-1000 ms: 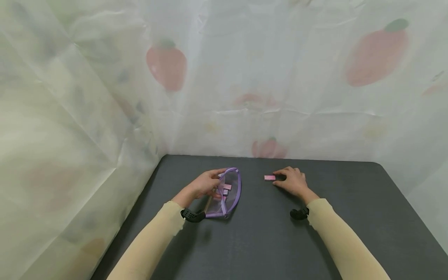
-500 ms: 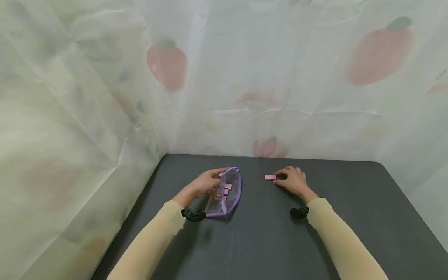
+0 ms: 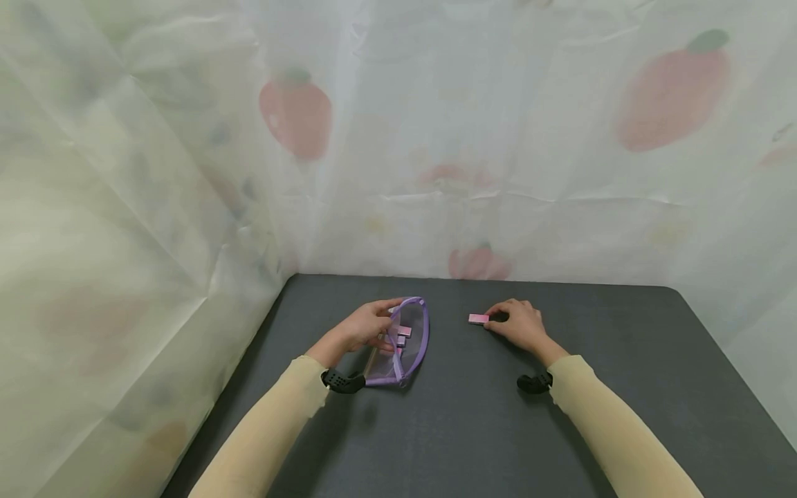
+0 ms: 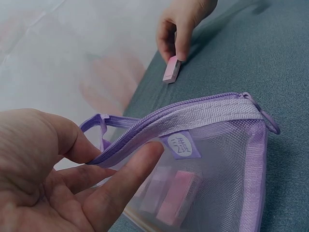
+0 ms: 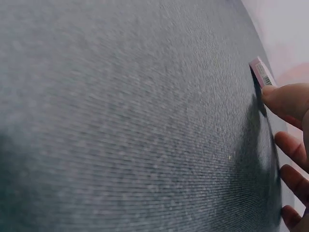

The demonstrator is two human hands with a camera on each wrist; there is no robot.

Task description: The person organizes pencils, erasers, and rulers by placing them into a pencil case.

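The left hand [image 3: 361, 330] holds the purple mesh pouch [image 3: 406, 342] by its zipper edge: in the left wrist view the thumb sits over the top of the zipper tape while the index finger [image 4: 126, 175] presses up against it from below, so the edge is pinched between them and the mouth of the pouch is held apart. The other fingers lie loosely bent beneath. The right hand [image 3: 519, 322] rests on the dark table [image 3: 473, 429] well apart from the left, its fingers curled down, with the fingertips [image 5: 285, 99] touching the near end of a small pink eraser [image 3: 479, 319]. Whether the thumb has closed on the eraser's far side cannot be told; from the right wrist view only one fingertip meets its edge.

The eraser lies flat on the table, between the two hands but just beside the right one, and clear of the pouch's open rim. From the left wrist camera it shows beyond the zipper, under the right hand's fingers [image 4: 183, 46]. The pouch lies on its side on the table just right of the left hand, its opening facing toward the eraser. Through the mesh, pink erasers [image 4: 176, 195] can be seen already inside it.

A pale curtain printed with strawberries [image 3: 295, 114] hangs behind and to the left of the table. Both forearms wear cream sleeves [image 3: 274, 429].
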